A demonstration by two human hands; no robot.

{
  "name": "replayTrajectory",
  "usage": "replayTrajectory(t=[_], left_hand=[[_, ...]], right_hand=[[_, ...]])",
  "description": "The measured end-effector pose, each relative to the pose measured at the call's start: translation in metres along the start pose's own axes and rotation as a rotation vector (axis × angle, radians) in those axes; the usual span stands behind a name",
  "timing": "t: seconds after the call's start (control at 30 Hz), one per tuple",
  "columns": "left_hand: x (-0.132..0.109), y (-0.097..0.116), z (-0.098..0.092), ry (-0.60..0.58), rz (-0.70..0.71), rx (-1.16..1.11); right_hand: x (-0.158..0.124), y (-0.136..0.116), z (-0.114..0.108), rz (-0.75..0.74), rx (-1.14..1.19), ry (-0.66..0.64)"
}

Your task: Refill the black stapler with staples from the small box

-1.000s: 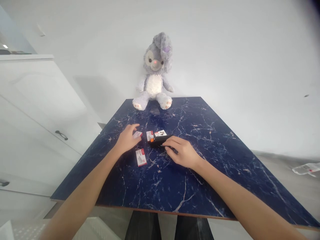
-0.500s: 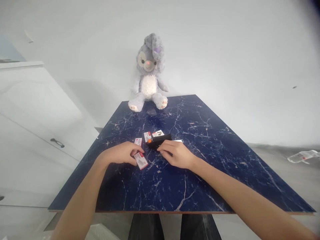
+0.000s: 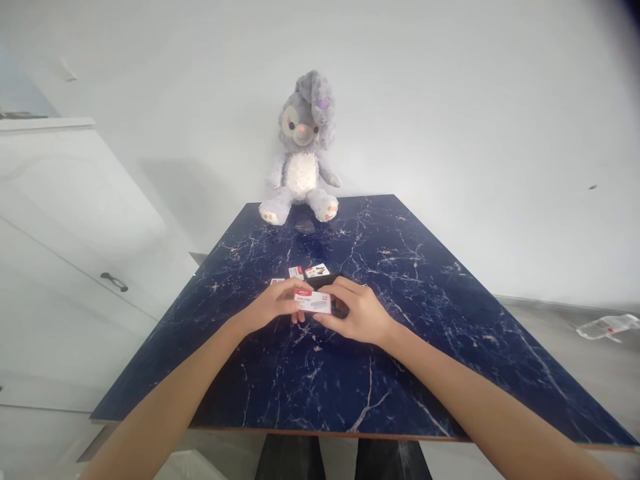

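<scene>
A small white-and-red box of staples (image 3: 313, 302) is held between my two hands over the table, its printed long side facing me. My left hand (image 3: 265, 307) grips its left end with bent fingers. At the other end, my right hand (image 3: 364, 315) closes thumb and fingers on the box. Behind the hands lies a black object (image 3: 330, 278), mostly hidden, so its kind is unclear. Just beyond it are a white box with a dark picture (image 3: 317, 270) and a red-and-white box (image 3: 296, 273). Another small box (image 3: 277, 281) peeks out above my left hand.
The dark blue marbled table (image 3: 400, 373) carries everything. At its far edge a grey plush rabbit (image 3: 303, 160) sits against the wall. A white cabinet (image 3: 65, 267) stands at the left. Clear plastic packaging (image 3: 607, 327) lies on the floor at the right.
My left hand has brought the box of staples rightward and turned it level. My right hand has left the black object and now grips the box's right end.
</scene>
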State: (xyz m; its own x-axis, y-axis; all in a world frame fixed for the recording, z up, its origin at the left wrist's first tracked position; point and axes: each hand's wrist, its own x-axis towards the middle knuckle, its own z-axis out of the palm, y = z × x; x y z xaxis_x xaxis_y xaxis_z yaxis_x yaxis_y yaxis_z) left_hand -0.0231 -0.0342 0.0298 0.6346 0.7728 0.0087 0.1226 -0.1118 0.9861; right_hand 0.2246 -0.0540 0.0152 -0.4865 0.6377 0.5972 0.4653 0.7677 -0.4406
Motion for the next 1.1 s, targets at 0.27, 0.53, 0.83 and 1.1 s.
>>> replayTrajectory(t=[0.27, 0.53, 0.83, 1.1], left_hand=[[0.002, -0.006, -0.002, 0.058, -0.02, -0.174], [0.001, -0.003, -0.001, 0.117, -0.007, -0.066], [0.006, -0.01, -0.001, 0.244, -0.016, -0.103], [0.006, -0.004, -0.003, 0.353, -0.012, -0.224]], right_hand=[[-0.001, 0.0, -0.004, 0.007, 0.025, 0.038], [0.0, 0.007, -0.006, 0.016, 0.03, 0.031], [0.0, 0.016, -0.005, 0.052, 0.019, 0.025], [0.0, 0.018, -0.004, 0.047, -0.018, 0.056]])
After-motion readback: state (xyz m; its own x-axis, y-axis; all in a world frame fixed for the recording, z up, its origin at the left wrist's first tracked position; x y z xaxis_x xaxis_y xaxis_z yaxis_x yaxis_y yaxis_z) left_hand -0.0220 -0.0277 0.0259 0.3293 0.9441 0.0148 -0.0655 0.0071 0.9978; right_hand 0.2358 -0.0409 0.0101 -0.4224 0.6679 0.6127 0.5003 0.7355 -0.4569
